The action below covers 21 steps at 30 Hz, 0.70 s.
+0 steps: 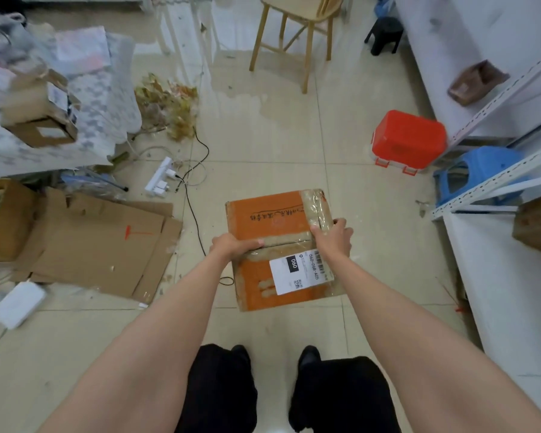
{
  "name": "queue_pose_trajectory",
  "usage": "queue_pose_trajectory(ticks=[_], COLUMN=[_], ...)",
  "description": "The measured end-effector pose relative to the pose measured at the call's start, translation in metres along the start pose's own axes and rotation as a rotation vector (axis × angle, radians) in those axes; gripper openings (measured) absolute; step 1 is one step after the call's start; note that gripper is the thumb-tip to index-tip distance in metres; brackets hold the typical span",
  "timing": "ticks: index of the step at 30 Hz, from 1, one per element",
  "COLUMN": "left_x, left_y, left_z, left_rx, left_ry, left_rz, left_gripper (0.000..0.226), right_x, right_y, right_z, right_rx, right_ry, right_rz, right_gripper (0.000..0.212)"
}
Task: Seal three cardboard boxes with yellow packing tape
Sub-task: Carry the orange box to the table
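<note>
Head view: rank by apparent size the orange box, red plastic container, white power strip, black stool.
1. orange box
2. red plastic container
3. black stool and white power strip look alike; the stool is farther, so unranked.

Bright, even indoor light; wide-angle view w/ soft edges.
Floor tiles [263, 145] show pale glare up top, shadows faint. Shelf rails [494, 179] bend at rt edge; left clutter & far corners smeared, centre sharpest, slight blur overall.
</note>
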<state>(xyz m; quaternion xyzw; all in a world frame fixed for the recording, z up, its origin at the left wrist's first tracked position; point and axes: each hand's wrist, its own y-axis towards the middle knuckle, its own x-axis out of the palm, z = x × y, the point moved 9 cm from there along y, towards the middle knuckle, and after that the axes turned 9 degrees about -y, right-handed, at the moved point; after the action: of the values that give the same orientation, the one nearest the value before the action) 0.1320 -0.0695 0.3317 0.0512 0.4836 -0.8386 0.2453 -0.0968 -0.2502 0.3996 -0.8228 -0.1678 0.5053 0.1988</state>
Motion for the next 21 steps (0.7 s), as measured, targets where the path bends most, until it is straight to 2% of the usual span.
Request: queue_pose_trajectory(ticks=[4, 8, 10, 18, 21], left_x=[-0.055, -0.099, -0.121, -0.183, -0.197], left_y=[-0.077, -0.14, -0.167, -0.262, -0.279], left_z=[0.062, 0.116, 0.139, 0.222, 0.248], left_rx=[0.088, 0.179, 0.229, 0.425, 0.47], left_ry=[-0.15, -0.27, -0.282, -0.354, -0.369], left_rz=[0.093, 0.093, 0.107, 0.1, 0.088], left_gripper=[0.125, 0.084, 0.071, 0.06, 0.065], right_x=[-0.062, -0.116, -0.142, -0.222, -0.245], right_y=[-0.041, -0.083, -0.102, -0.138, -0.15], right_z=[-0.044, -0.091, -0.116, -0.185, -0.2], right_rx=[-0.016, -0.036, -0.061, -0.132, -0.139], right_ry=[0.022, 0.084, 0.095, 0.239, 0.364], right_rz=[0.03, 0.066, 0.084, 0.042, -0.003], right_gripper=[0.061, 0.067, 0.067, 0.079, 0.076])
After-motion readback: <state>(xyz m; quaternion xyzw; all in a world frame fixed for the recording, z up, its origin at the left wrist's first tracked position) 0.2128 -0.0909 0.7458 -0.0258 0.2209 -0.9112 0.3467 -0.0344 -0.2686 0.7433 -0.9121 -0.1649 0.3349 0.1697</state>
